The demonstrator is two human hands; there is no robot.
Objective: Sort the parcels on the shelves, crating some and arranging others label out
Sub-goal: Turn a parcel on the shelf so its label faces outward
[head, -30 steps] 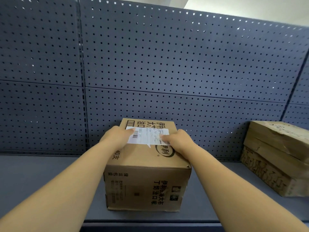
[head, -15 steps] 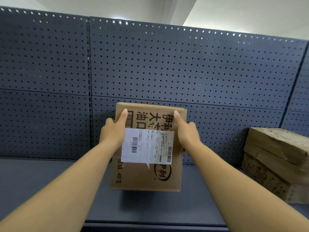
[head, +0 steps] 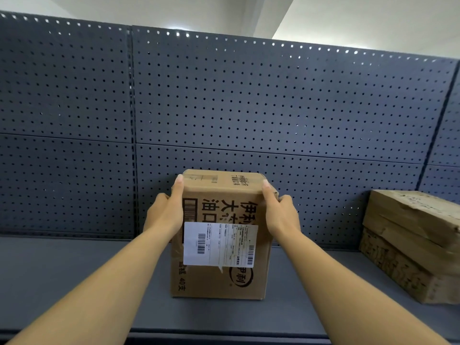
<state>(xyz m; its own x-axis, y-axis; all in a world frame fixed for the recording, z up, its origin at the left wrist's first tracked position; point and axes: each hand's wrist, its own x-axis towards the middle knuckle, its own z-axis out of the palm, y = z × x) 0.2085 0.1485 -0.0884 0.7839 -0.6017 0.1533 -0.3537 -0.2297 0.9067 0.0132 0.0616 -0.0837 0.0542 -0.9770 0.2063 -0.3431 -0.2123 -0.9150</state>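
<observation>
Grey shelf (head: pixel 74 282) runs across, front lip nearest. Cardboard parcel (head: pixel 219 282) stands upright on it, mid-shelf. White shipping label (head: pixel 220 244) with barcodes faces out on front; small print unreadable. Printed on carton: "伊利", "40 支", large "油", "大". Left hand (head: pixel 165 214) clasps upper left edge, right hand (head: pixel 280 214) upper right edge, fingers (head: pixel 178 185) hooked over top corners. Second worn brown box (head: pixel 410 247) well apart at right. Perforated dark back panel (head: pixel 249 108) just behind.
</observation>
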